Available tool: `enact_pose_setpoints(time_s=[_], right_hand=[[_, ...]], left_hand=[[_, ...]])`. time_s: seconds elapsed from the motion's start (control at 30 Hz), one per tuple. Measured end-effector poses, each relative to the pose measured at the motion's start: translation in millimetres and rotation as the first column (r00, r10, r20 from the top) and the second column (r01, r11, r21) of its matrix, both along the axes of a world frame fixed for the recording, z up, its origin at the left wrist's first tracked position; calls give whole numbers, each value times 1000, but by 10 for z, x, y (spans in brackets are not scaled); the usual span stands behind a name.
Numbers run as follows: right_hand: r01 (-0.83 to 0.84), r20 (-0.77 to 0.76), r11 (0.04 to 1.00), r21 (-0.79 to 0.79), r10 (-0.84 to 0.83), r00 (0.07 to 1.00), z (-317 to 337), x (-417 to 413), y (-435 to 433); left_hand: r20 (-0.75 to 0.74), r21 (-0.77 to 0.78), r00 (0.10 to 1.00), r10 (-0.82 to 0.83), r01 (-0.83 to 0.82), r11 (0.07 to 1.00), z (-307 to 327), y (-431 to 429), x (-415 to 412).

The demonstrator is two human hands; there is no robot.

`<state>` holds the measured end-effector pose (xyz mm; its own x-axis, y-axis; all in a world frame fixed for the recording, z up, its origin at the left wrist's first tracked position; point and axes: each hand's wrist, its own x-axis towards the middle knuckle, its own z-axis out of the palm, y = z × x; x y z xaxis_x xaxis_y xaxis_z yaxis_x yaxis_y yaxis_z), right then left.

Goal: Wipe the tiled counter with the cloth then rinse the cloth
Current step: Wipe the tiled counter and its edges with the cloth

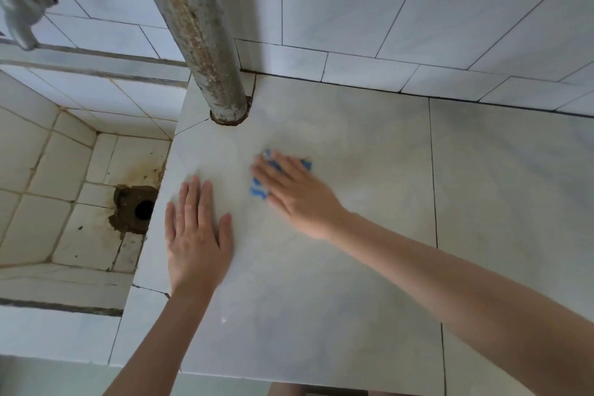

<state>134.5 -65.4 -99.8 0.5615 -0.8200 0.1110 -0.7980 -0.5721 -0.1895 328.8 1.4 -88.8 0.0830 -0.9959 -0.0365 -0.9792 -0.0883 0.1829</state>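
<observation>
A blue and white cloth [259,189] lies flat on the pale tiled counter [369,202], mostly hidden under my right hand [294,188], which presses down on it with fingers spread. Only its blue edges show around the fingers. My left hand [196,235] rests flat on the counter near its left edge, fingers together and holding nothing. The cloth sits a little in front of the pipe's base.
A rusty vertical pipe [199,29] rises through the counter at the back left. Left of the counter drops a tiled sink basin [48,186] with a dirty drain hole [144,209]. A tap [22,10] hangs above it. Tiled wall [418,10] runs behind.
</observation>
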Motion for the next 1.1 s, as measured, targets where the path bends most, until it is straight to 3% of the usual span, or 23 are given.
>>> enact_pose_setpoints(time_s=[0.1,0.17,0.27,0.33,0.47,0.53,0.63,0.73,0.93,1.0,1.1], right_hand=[[-226,-47,974,20,227,973,38,-99,276],[-236,-71,970,48,239,968,14,-232,146],[49,-92,996,75,-43,995,27,-430,-376],[262,-120,959,112,-248,961,89,-557,-721],[416,-120,885,212,-399,909,136,-489,-957],[343,-121,915,214,-323,939,146,-321,-860],[-4,-103,985,173,22,994,121,-116,-596],[-316,-93,940,126,328,940,108,-45,-271],[-491,-71,856,160,506,859,58,-411,108],[-398,-99,898,185,420,902,53,-614,-55],[19,-131,987,158,2,991,77,-977,-494]], left_hand=[[-2,-4,1000,1,-1,1000,3,-3,-7],[-2,0,1000,-3,3,1000,10,-8,-11],[-3,7,1000,-6,6,1000,14,-3,-9],[0,7,1000,-9,9,1000,14,1,-14],[7,7,1000,-10,10,1000,1,-4,-3],[7,6,1000,-10,10,1000,-5,1,-2],[4,12,1000,-6,6,1000,-9,-2,-7],[4,12,1000,-1,1,1000,-15,-4,5],[11,16,1000,-6,6,1000,-2,-7,3],[8,18,1000,-6,6,1000,8,-9,-10],[10,21,1000,-10,10,1000,17,0,-7]])
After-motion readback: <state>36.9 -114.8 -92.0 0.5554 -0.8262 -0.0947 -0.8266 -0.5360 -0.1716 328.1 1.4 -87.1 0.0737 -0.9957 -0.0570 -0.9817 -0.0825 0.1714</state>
